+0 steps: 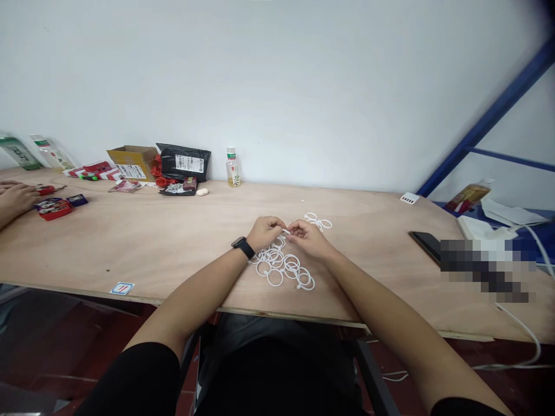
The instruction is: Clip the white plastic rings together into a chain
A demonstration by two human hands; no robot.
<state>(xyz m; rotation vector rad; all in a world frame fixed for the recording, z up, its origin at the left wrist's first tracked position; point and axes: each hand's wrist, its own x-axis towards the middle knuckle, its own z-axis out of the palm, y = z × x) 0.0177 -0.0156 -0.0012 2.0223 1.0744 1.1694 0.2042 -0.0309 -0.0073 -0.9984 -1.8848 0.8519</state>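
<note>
Between my two hands, over the middle of the table, is a small white plastic ring [285, 231], seen nearly edge-on. My left hand [265, 231], with a black watch at its wrist, pinches the ring from the left. From the right, the fingertips of my right hand [307, 237] close on its other side. A loose pile of white plastic rings [274, 277] with small tabs lies just below the hands, partly hidden by them. Past my right hand sits a smaller group of white rings [324, 223].
A bottle [233, 167], a black parcel bag [185, 162] and an open cardboard box [132, 164] stand along the wall. At the left, another person's hand [17, 199] is near red packs [55, 209]. A phone [427, 245] lies right; a number card [122, 288] marks the front edge.
</note>
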